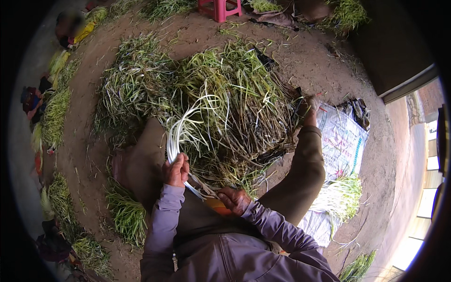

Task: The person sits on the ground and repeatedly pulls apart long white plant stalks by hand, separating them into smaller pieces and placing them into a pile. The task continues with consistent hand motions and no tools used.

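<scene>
My left hand (176, 170) is closed around a bundle of long white stalks (174, 138) with thin pale-green leaves, which curves up and over to the right. Below that fist the lower ends of the bundle slant toward my right hand (235, 199). The right fingers are pressed together on a thin brownish strip (205, 187) beside those ends; whether it is a leaf or peeled skin is too small to tell. In front of both hands lies a large heap of green leafy stalks (235, 103), brown and soiled at the near right side.
Another leafy heap (134, 84) lies to the left. Cleaned white-stemmed stalks (338, 199) rest on a printed white sack (340, 141) at right. Green bunches (127, 214) lie by my left leg. A pink stool (220, 9) stands at the far side; another person (70, 28) is far left.
</scene>
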### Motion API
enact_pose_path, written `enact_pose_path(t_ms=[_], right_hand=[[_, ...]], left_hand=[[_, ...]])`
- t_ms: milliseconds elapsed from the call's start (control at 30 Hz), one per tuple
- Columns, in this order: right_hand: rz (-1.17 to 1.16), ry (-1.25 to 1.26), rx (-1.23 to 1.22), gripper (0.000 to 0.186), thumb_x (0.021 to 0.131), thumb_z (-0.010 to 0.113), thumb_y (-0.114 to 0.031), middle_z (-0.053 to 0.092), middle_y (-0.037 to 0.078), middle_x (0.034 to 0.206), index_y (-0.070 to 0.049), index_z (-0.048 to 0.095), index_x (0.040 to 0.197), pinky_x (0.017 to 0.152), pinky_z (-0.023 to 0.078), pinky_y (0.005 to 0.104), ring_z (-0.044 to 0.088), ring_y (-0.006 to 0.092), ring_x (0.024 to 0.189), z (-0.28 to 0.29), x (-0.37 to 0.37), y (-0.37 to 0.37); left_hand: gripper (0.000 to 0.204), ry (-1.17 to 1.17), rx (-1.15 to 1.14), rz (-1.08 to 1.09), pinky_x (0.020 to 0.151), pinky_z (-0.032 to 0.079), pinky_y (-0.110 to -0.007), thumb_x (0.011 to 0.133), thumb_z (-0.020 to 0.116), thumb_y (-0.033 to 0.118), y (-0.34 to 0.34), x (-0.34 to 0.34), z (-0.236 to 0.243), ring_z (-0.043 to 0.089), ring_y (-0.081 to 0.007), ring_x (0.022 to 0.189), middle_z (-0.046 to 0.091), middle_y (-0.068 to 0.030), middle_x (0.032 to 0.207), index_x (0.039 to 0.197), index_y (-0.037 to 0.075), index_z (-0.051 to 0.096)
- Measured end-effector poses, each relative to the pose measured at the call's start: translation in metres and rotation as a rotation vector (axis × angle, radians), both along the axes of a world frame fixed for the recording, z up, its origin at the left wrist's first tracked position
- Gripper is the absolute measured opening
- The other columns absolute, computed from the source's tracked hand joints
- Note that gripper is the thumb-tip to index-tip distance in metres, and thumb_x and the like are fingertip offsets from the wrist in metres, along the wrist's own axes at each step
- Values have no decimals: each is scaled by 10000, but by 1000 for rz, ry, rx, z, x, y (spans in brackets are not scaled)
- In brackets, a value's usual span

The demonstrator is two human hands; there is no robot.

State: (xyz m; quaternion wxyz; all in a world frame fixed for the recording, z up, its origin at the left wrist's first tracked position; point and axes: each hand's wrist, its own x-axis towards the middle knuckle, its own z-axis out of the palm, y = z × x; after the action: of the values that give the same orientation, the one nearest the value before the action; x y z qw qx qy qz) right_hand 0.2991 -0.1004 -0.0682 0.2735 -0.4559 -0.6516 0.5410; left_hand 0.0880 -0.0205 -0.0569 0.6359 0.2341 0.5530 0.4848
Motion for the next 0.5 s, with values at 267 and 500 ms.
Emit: enact_pose_path(t_ms=[267, 500], right_hand=[[399, -641, 13, 201, 795, 543, -189, 631, 99, 844, -118, 604, 972, 566, 481, 395, 610, 302, 745, -109, 48, -21], [969, -1135, -154, 235, 608, 658, -184, 638, 58, 848, -137, 657, 837, 584, 489, 394, 618, 249, 817, -116, 45, 8]], left_hand=[[264, 54, 100, 179, 312, 202, -177, 816, 603, 338, 32, -46, 11, 306, -34, 355, 448, 24, 546, 828, 85, 528], [259, 16, 122, 164, 320, 213, -186, 843, 560, 355, 38, -70, 24, 310, -39, 344, 469, 14, 562, 863, 100, 525]])
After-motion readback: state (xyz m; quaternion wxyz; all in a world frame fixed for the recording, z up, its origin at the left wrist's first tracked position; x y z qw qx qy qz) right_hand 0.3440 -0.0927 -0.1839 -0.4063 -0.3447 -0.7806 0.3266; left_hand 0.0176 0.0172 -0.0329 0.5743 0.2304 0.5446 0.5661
